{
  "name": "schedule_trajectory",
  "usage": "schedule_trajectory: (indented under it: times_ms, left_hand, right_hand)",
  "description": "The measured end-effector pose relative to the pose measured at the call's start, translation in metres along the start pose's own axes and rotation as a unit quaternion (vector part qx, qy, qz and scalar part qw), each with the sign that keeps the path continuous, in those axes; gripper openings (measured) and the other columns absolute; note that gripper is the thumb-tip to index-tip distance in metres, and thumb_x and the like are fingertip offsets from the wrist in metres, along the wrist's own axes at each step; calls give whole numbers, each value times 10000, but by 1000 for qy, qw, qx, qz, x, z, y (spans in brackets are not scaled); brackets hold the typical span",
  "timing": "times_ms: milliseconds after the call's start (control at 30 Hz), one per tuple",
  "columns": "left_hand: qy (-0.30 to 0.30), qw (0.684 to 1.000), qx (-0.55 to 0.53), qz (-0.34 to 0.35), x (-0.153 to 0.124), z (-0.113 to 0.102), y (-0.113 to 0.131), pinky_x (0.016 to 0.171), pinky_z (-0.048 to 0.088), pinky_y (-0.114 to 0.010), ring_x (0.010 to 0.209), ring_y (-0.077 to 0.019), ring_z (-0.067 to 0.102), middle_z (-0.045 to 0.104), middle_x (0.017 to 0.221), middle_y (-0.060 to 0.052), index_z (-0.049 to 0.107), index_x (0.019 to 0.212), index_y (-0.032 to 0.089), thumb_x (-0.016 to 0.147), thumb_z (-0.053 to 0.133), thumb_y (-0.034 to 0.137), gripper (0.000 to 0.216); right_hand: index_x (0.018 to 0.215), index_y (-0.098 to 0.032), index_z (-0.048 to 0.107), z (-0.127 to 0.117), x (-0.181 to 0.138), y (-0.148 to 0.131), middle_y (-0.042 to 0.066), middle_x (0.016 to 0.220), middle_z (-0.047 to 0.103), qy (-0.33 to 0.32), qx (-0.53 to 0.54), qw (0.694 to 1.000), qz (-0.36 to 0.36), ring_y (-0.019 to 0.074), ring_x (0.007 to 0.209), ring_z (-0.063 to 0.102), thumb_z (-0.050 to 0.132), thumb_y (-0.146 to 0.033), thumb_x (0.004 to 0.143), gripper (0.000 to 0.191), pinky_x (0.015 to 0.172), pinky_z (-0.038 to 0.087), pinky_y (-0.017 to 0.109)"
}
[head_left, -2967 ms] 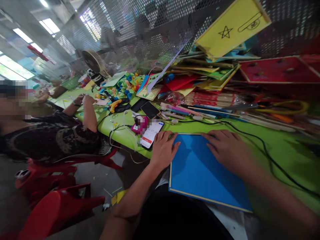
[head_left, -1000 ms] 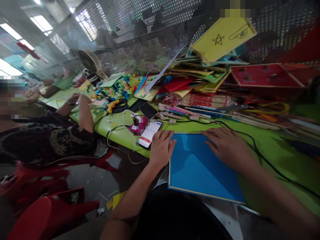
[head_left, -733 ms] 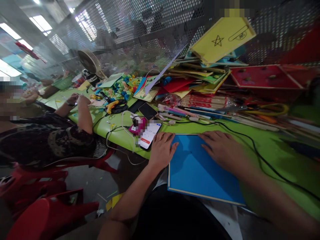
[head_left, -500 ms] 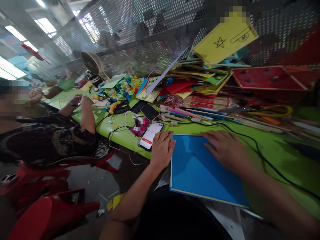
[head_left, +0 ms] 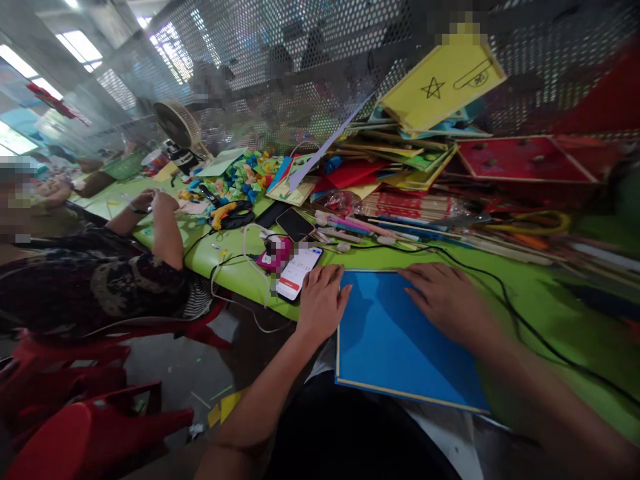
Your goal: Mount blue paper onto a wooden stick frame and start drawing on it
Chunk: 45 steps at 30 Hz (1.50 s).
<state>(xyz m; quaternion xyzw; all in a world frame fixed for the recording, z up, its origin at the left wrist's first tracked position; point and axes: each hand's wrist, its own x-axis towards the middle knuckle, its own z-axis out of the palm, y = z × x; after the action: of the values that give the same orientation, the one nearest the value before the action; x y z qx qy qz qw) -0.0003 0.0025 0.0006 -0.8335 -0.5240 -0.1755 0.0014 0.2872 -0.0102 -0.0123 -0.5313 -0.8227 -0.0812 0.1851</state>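
Head view, from your far left: a seated co-worker's patterned sleeve (head_left: 100,287) leans over the tabletop (head_left: 550,293), with a red chair (head_left: 90,427) nearer to you. Just left of your left hand (head_left: 320,303) lies a phone (head_left: 299,272) with its screen lit.

Your left hand is open and palm down. It presses on the left edge of the blue board (head_left: 395,347), with its fingertips near the far left corner. The blue board lies flat in front of you, between and under both hands, and its near edge overhangs the tabletop toward your lap.

Your right hand (head_left: 443,300) is also open and flat, spread over the far part of the blue face. Neither hand grips anything.

The blue face looks smooth and fully laid down, with a thin pale rim showing along the left and near edges. It carries no marks or added pieces.

Right of your right hand, a black cable (head_left: 520,320) runs across the green surface. Beyond both hands rises a stack of coloured boards (head_left: 415,153).
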Motion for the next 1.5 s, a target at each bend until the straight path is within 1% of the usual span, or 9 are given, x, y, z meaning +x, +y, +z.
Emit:
schedule_trajectory:
  times_ms: [200,333,467,667,833,1067,1233,1333,1500]
  left_hand:
    - [-1,999,-9,45,-1,0,-3,1172,465,-517,1356,-336,574,688,1504,-136,624,1570,199,1177,401,436,510]
    - [-9,999,-9,50,0,0,-2,1177,466,-534,1350,-343,582,712,1472,-133,649,1543,185,1170,438,435,495]
    - [-21,999,-7,48,2,-1,-2,1173,467,-527,1333,-338,596,724,1457,-112,659,1528,202,1174,442,433,475]
    - [-21,998,-9,57,2,-1,-3,1177,462,-542,1327,-347,593,719,1454,-142,648,1539,175,1178,417,455,512]
    - [-9,998,-13,62,1,0,-3,1167,469,-531,1345,-348,596,710,1476,-143,636,1552,168,1184,394,447,521]
    - [-17,997,-44,66,3,-3,-3,1195,477,-539,1404,-352,589,701,1507,-128,666,1518,199,1166,470,429,464]
    - [-82,985,-85,127,-13,-25,-14,1289,423,-533,1521,-297,536,633,1621,-84,631,1557,244,1131,487,227,450]
    - [-134,975,-83,156,-32,-43,-17,1318,395,-529,1566,-261,505,623,1640,-58,615,1577,261,1043,423,31,612]
    - [-180,964,-74,179,-58,-55,-11,1348,337,-570,1613,-270,461,562,1699,-40,619,1579,301,970,513,20,678]
  right_hand:
    - [1203,-231,828,-9,-6,32,126,1186,820,36,2,997,67,318,1107,704,444,-346,1107,412,901,493,475]
    - [1091,-254,849,-13,-9,47,105,1079,830,23,12,997,73,307,1030,709,442,-338,1098,415,869,482,465]
    - [1029,-245,846,-13,-6,42,96,1040,830,-16,7,999,40,287,976,707,449,-287,1082,403,850,480,442]
    - [1022,-230,832,-18,-3,30,106,1060,828,-40,-40,997,46,289,1007,697,481,-262,1076,356,850,464,433]
    - [1126,-243,834,-17,-2,27,91,1106,834,-26,-24,998,42,283,1035,703,488,-252,1072,351,852,470,435]
    - [1110,-235,828,-14,-3,31,101,1115,844,15,6,999,51,291,1042,715,483,-292,1085,350,881,500,438]
    - [1239,-172,816,-30,-4,48,160,1181,837,93,40,990,98,319,1086,718,483,-380,1115,412,962,503,452]
    - [1230,-185,817,-36,-5,52,158,1166,840,113,46,987,107,318,1110,720,493,-386,1112,399,997,497,451]
    - [1202,-206,815,-38,-3,50,135,1128,848,122,55,987,93,304,1072,737,517,-367,1100,353,977,509,430]
